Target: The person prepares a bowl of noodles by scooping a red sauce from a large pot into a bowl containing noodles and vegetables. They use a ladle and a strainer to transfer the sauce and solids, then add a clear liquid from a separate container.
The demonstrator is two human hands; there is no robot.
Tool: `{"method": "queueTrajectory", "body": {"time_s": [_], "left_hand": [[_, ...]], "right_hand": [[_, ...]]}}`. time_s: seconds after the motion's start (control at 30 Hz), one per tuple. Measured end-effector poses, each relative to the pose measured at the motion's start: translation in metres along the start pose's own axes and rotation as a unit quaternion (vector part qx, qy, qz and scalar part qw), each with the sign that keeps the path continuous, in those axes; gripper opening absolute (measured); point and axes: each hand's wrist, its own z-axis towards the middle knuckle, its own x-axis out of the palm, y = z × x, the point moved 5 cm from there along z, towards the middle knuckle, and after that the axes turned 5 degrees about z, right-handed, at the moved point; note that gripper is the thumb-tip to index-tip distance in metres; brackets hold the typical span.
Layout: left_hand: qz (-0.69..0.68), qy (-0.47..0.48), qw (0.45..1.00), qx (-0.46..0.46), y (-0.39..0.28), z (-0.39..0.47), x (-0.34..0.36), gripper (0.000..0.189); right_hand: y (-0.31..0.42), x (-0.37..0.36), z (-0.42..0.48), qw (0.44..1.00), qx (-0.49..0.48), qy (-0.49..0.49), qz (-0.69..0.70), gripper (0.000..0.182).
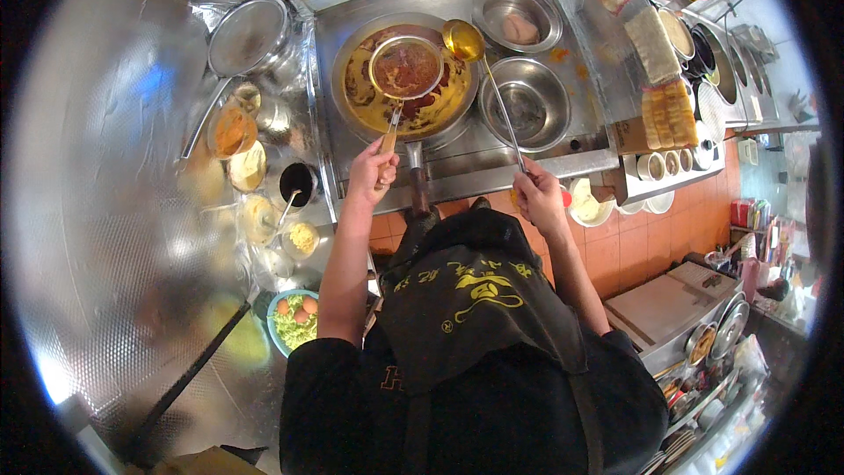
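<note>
My left hand (374, 170) grips the wooden handle of a round mesh strainer (406, 67). The strainer sits over or in a wide wok (343, 95) of dark red liquid under yellow oil; whether it touches the liquid is hard to tell. In my right hand (539, 194) is the long handle of a metal ladle (463, 39), its bowl full of golden oil at the wok's right rim. A steel basin (525, 103) stands right of the wok beneath the ladle's handle. Behind it, another steel basin (488, 16) contains a pale lump (519, 29), perhaps meat.
Seasoning containers line the left side, including a dark pot (298, 183) with a spoon. A blue bowl (271, 316) holds eggs and shredded greens. The wok's handle (419, 188) juts towards me. Folded cloths (667, 115) hang at right. Another strainer (247, 36) rests at upper left.
</note>
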Motion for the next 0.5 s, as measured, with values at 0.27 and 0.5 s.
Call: {"method": "queueTrajectory", "body": {"time_s": [0.27,0.5], "left_hand": [[-0.008,0.004,1.0,0.007,-0.0026,0.0006,-0.0081,0.049],[-0.007,0.003,1.0,0.015,-0.0096,-0.0032,-0.0083,0.047]], "right_hand": [[-0.0011,-0.0004,-0.0007,1.0,0.002,0.006,-0.012,0.04],[-0.0042,0.0,-0.0003,1.0,-0.008,0.003,-0.003,0.039]]}}
